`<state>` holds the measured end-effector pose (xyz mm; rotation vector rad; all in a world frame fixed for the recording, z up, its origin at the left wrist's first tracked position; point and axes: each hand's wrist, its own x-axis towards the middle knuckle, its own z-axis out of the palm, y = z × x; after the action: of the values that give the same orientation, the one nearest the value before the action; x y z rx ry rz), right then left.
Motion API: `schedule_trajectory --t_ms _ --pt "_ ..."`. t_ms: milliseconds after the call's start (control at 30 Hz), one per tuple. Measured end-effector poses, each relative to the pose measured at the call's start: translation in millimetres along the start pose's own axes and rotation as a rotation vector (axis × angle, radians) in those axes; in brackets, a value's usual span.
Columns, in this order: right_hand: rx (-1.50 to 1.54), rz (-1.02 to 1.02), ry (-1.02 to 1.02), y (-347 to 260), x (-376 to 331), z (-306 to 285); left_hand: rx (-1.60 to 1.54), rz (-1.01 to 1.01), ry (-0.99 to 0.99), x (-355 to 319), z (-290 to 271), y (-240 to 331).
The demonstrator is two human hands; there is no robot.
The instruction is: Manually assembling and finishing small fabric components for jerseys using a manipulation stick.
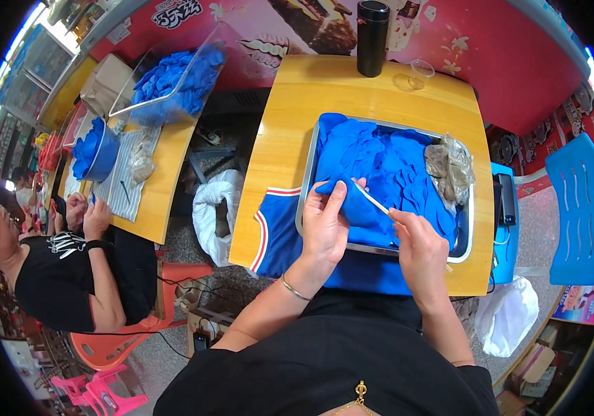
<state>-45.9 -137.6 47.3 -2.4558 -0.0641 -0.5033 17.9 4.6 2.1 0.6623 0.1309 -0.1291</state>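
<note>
My left hand (325, 227) pinches a blue soft piece (354, 210), fabric-like, between thumb and fingers over the near left part of a metal tray (467, 236). In my right hand (422, 251) is a thin pale stick (374, 201), its far end touching or just over that piece; I cannot make out its tip. A heap of similar blue pieces (373, 154) fills the tray. At the tray's right end, a clear plastic bag (449, 170) with greyish-brown contents rests on the heap. Blue cloth with red and white trim (277, 232) lies under the tray's left side.
A black bottle (372, 38) and a clear cup (420, 73) stand at the table's back. Left, a person in black (68, 277) works at another table with a blue bucket (99, 156) and a clear bin (172, 83) of blue pieces. A blue chair (578, 208) stands right.
</note>
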Motion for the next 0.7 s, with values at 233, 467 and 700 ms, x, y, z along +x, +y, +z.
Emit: schedule_trajectory --t_ms 233,467,700 --pt "-0.061 -0.025 0.034 0.0 2.6 2.3 0.036 -0.124 0.038 -0.4 7.2 6.5" --pt "0.127 -0.002 -0.071 10.0 10.7 -5.7 -0.041 -0.154 0.043 4.4 -3.1 5.6" --pt "0.113 0.289 -0.135 55.7 17.7 -28.1 -0.159 -0.059 0.006 8.9 -4.0 13.5"
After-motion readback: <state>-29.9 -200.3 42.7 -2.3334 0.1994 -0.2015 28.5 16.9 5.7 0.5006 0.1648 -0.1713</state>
